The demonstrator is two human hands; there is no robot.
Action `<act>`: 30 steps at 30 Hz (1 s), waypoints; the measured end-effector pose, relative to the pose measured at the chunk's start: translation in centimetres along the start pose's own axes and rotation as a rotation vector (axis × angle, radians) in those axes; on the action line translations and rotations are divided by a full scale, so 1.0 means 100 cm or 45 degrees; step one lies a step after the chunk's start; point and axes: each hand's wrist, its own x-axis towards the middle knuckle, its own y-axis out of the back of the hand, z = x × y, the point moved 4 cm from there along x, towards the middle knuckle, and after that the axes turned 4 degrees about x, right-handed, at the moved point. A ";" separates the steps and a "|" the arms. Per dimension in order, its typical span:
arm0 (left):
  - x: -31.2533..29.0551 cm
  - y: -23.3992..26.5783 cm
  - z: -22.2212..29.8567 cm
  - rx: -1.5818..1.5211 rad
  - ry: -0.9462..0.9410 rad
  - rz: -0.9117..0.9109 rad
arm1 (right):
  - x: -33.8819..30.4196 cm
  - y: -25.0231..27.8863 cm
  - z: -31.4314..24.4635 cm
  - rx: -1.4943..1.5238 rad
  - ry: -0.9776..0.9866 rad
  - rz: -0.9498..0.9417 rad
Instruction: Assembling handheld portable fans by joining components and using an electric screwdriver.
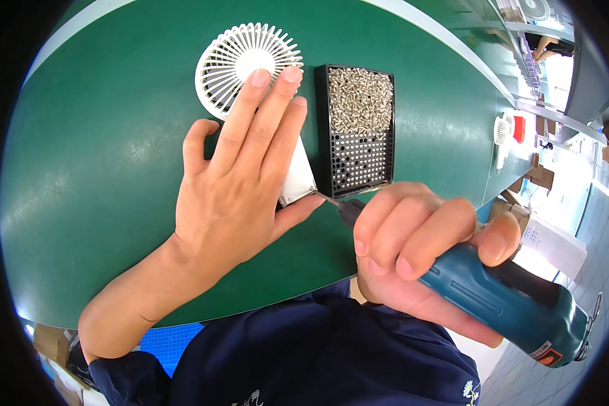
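Note:
A white handheld fan [250, 61] lies on the green table, its round slatted cage at the far end. My left hand [233, 159] presses over the fan, three fingers stretched onto the cage and the thumb around the handle's near end, gripping it. In my right hand [413, 247] is a teal electric screwdriver [501, 301], fingers wrapped around its body. Its thin bit meets a corner of the handle's near end, beside my left thumb. Whether a screw sits under the tip is too small to tell.
Close to the fan's right stands a black screw tray [323, 142]. Loose silver screws [361, 101] heap its far half, and rows of holes fill the near half. Further right are another white fan [502, 130], a red object [519, 128] and cardboard boxes [541, 176]. Another person's arm shows top right.

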 end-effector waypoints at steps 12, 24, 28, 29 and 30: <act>-0.001 0.001 0.000 0.007 0.000 -0.010 | 0.000 -0.005 0.000 -0.029 -0.016 -0.020; -0.002 0.000 0.000 0.062 -0.013 -0.001 | -0.001 -0.003 0.003 0.019 -0.077 0.007; -0.001 0.000 0.000 0.056 -0.011 -0.008 | 0.000 -0.004 0.004 0.018 -0.056 -0.022; -0.001 0.000 0.000 0.046 -0.011 -0.001 | 0.001 -0.005 0.004 0.011 -0.054 -0.032; -0.001 0.000 0.000 0.035 -0.011 0.006 | 0.001 -0.005 0.004 0.003 -0.053 -0.042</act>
